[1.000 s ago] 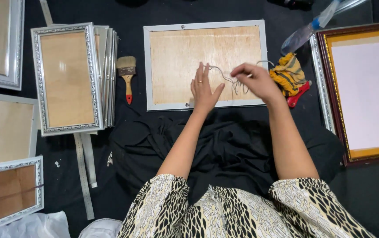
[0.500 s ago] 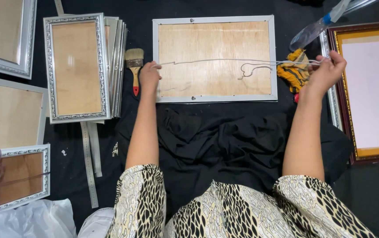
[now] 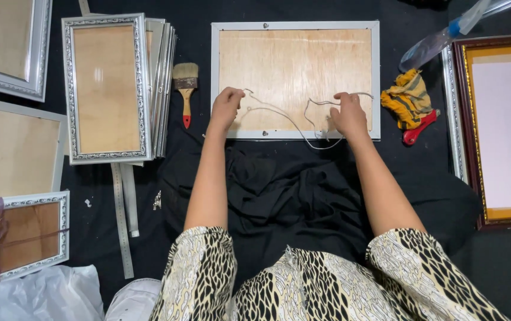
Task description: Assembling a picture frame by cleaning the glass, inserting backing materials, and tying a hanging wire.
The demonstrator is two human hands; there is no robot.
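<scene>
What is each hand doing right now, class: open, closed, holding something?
Left hand: fingers curled shut on the white cord, over the frame back.
Right hand: fingers pinched shut on the cord's other end.

The white cord (image 3: pixel 291 119) lies slack in loose curves between the left hand (image 3: pixel 227 107) and right hand (image 3: pixel 347 114), both pinching its ends. Beneath both hands, the silver-edged picture frame (image 3: pixel 295 80) lies face down, plywood backing upward.
</scene>
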